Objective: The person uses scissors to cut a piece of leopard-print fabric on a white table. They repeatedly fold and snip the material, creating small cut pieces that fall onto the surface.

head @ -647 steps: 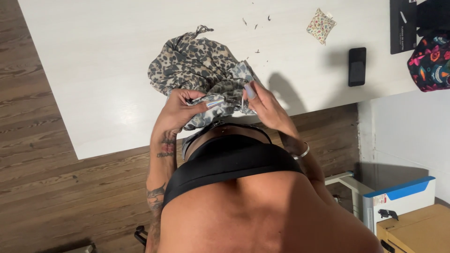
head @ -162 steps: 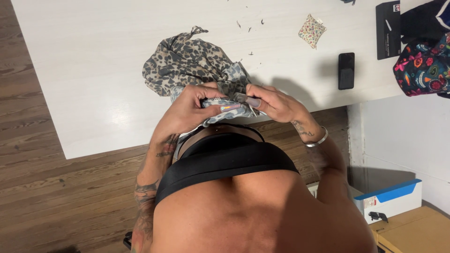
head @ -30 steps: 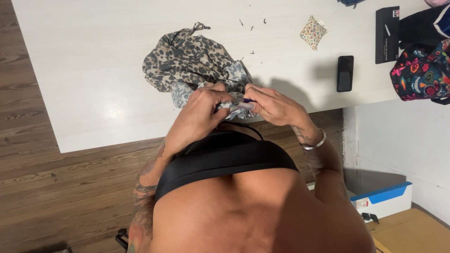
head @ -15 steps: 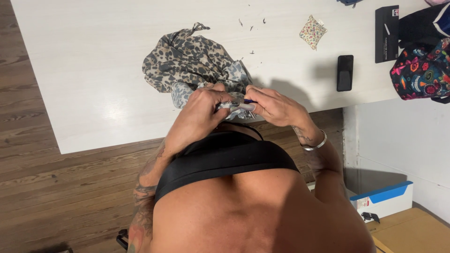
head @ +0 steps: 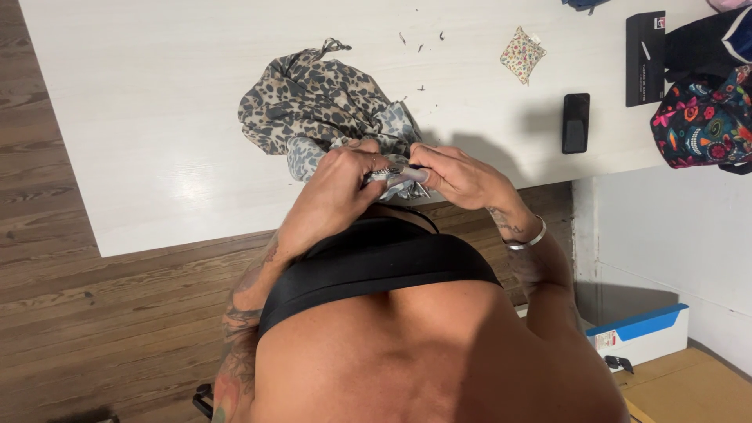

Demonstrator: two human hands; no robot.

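A leopard-print garment [head: 313, 102] lies bunched on the white table [head: 157, 117], its near edge pulled toward me. My left hand [head: 341, 184] grips a fold of that near edge, knuckles up. My right hand [head: 454, 176] pinches the same fold from the right, fingertips meeting the left hand's. A small dark thing shows between the fingers; I cannot tell what it is. A silver bangle [head: 529, 239] circles my right wrist.
A black phone [head: 576, 123] lies at the table's right, a small floral pouch [head: 522, 53] beyond it, a black box [head: 645, 59] and a colourful patterned bag [head: 701, 117] at the far right. Thread scraps [head: 419, 43] dot the tabletop. A blue-and-white box [head: 638, 337] stands on the floor.
Over the last second both hands stay closed on the fabric edge in the same place, with only slight finger movement. Earlier the hands were a little further apart on the cloth.
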